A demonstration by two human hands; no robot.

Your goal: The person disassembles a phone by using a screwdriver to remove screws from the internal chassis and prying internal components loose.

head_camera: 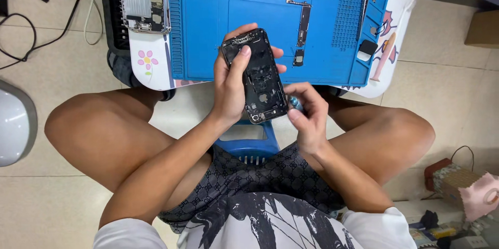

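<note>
Both hands, left [231,85] and right [306,116], grip one opened phone shell [258,75].

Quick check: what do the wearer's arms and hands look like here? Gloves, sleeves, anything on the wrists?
Both hands bare: left hand and right hand have no gloves, rings, watch or bands visible. Forearms uncovered. Short white sleeves end above the elbows on both sides. Fingernails short and plain.

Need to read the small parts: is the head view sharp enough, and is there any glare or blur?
Head view: even, soft light, faint shadows; the opened phone in the left hand is sharp; right hand slightly soft; mild sheen on the blue mat; edges bend from the wide lens.
</note>
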